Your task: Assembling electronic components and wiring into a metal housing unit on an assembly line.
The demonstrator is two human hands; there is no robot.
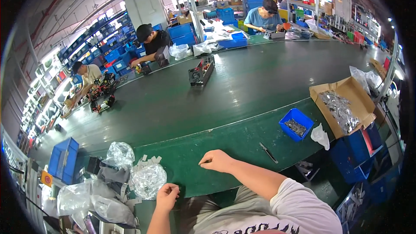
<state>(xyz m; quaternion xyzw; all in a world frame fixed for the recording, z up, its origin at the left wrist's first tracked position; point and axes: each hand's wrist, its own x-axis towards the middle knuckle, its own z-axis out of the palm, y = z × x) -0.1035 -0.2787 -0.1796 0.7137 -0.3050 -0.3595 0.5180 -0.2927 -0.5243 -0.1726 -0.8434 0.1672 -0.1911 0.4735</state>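
Observation:
My right hand [216,161] is above the green bench top [195,145], its thumb and fingertips pressed together. Anything between them is too small to make out. Near the bench's front edge, my left hand [167,196] is curled closed, and what it may hold is hidden. Just left of that hand lies a clear plastic bag [148,181], with several small pale flat pieces [149,160] along its far side. A dark pen [268,152] rests to the right of my right hand.
A blue bin of small metal parts [296,128] and a cardboard box of metal pieces [340,108] stand right. More plastic bags [91,199] and a blue tray [63,160] crowd the left. A dark conveyor [242,82] carries a metal-cased unit [202,72]; several people work beyond.

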